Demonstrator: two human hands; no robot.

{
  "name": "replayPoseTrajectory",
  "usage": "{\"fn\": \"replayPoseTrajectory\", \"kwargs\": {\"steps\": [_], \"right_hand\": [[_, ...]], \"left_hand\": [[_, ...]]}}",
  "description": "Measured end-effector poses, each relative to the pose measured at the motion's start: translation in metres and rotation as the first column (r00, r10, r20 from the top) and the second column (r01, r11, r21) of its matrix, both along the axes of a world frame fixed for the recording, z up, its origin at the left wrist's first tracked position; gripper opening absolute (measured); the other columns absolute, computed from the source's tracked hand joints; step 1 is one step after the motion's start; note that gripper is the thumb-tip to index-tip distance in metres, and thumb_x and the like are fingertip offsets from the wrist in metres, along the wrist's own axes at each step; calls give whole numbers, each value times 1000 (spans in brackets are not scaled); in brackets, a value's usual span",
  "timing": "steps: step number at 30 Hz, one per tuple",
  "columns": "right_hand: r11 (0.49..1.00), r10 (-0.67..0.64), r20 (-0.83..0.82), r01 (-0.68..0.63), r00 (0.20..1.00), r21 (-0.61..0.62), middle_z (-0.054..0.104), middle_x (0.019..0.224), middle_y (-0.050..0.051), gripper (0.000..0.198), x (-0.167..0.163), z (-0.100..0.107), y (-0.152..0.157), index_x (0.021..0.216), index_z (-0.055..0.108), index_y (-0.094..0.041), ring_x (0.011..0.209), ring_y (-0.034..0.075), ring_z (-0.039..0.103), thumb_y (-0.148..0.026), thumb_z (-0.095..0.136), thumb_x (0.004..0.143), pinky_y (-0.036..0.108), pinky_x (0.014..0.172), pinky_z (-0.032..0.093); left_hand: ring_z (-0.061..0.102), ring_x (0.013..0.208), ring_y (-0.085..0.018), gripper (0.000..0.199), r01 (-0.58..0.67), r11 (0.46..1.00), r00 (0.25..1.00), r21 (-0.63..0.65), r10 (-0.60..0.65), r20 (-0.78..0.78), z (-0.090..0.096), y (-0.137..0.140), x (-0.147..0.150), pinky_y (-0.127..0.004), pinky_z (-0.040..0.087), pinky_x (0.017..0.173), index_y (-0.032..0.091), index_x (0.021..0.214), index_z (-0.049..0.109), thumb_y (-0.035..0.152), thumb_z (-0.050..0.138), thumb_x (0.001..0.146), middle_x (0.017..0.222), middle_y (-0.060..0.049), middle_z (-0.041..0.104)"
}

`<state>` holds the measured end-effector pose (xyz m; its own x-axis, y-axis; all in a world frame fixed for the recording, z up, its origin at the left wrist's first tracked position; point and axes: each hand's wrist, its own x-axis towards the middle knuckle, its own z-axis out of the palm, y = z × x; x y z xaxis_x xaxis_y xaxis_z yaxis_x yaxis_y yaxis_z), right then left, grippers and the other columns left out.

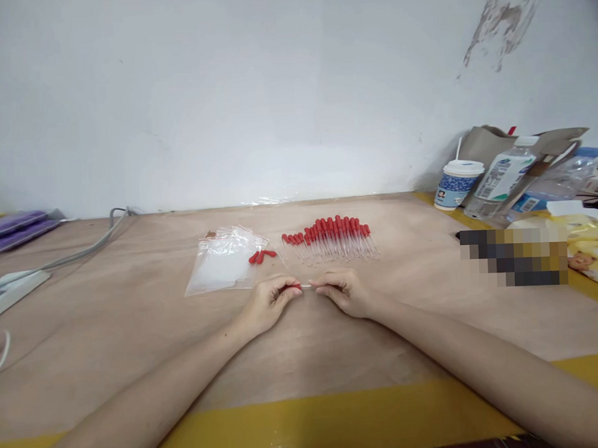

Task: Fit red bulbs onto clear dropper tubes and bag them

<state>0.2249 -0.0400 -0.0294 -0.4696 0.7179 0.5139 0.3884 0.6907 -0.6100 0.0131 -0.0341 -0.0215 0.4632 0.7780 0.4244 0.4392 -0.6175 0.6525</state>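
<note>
Between finger and thumb, my left hand (271,303) pinches a red rubber bulb (296,287). My right hand (349,294) faces it, its fingers closed on a thin clear dropper tube (306,286). The tube runs level from the bulb to the right fingertips; how far it sits inside the bulb is hidden. Beyond my hands lies a row of droppers (334,230) with red bulbs on clear tubes, bulbs toward the wall. A few loose red bulbs (259,257) rest left of that row, at the edge of some clear zip bags (220,261).
Brown paper covers the table (137,360), with yellow tape (325,419) along its front. At right stand a paper cup (457,187) and a plastic bottle (506,177), near a yellow package (591,246). Leftward are a grey cable (91,247), a power strip (17,289) and purple packs (22,224).
</note>
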Motion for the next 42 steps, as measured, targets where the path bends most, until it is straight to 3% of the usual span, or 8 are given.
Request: {"fn": "replayPoseTrajectory", "kwargs": {"steps": [5,8,13,18,21,26,33,42], "right_hand": [[998,67,95,-68,993,7,65,79,2,21,6,3,7,95,67,-22,70,13,59,-23,48,85,24,63,46],[981,48,219,-87,974,172,65,80,3,23,8,4,6,96,66,-22,70,13,59,-17,47,84,23,62,45],[892,-167,269,30,949,451,65,87,6,29,5,-3,0,101,62,-19,71,15,58,-9,44,82,24,60,44],[940,-115,160,55,980,337,61,86,9,18,6,1,1,97,58,-14,71,14,56,-19,47,85,25,63,47],[948,-137,189,73,972,310,58,82,8,13,10,3,3,89,57,-15,71,15,54,-19,45,85,26,63,46],[938,-127,176,61,976,340,58,81,7,15,9,-3,2,88,55,-16,74,15,54,-18,40,87,27,64,45],[908,-146,212,46,966,417,60,77,7,19,2,-3,-3,88,56,-16,69,14,53,-19,38,88,25,60,42],[915,-161,277,38,947,401,59,75,5,21,-2,-9,-2,89,57,-16,64,12,51,-20,37,89,23,57,37]], "left_hand": [[59,74,-14,17,91,995,994,-33,-93,-58,4,-4,0,-25,45,67,19,85,63,29,50,85,81,-2,64],[58,72,-13,18,95,994,989,-46,-100,-111,5,-6,1,-23,45,65,18,84,64,29,50,85,80,-2,64],[53,60,-12,19,-25,1000,993,-12,24,-116,2,-3,2,-23,43,56,17,82,66,33,56,81,73,-2,63],[57,71,-14,19,-6,997,999,80,10,-50,0,0,-1,-24,46,65,17,89,66,32,57,81,82,-4,63],[55,65,-13,23,-21,999,994,50,26,-105,1,1,-2,-24,45,60,19,93,66,34,53,83,81,-3,64],[55,62,-12,25,-17,996,994,-88,7,-111,0,0,-2,-22,44,57,19,89,66,37,52,83,74,0,65],[55,62,-11,21,-16,999,997,-41,12,-75,-2,-1,-3,-21,43,56,18,85,67,35,56,80,75,-1,65],[54,61,-11,17,25,1000,993,11,-24,-117,5,-5,-1,-21,43,56,17,86,66,29,56,81,73,-2,64]]}}
